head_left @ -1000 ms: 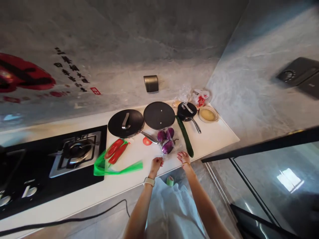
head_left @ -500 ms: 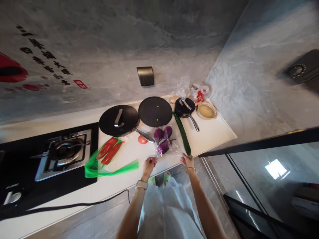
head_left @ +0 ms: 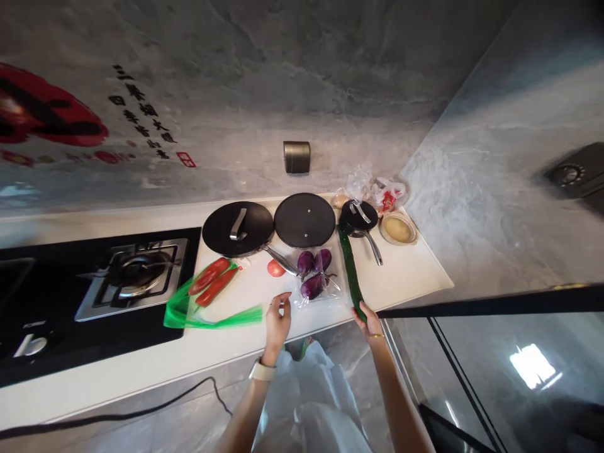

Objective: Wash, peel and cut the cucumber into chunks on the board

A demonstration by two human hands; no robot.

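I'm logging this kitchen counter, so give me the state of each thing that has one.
Long green cucumber: flat, near end gripped by right hand.
Left hand: open, over counter.
Clear plastic bag of purple eggplants: lying open.
Large black pan: lidded.
Steel gas burner: unlit.

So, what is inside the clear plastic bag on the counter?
Inside the clear plastic bag lie three purple eggplants, two at the back and one in front. Whether anything smaller lies under them cannot be seen. The left hand is beside the bag's near edge.
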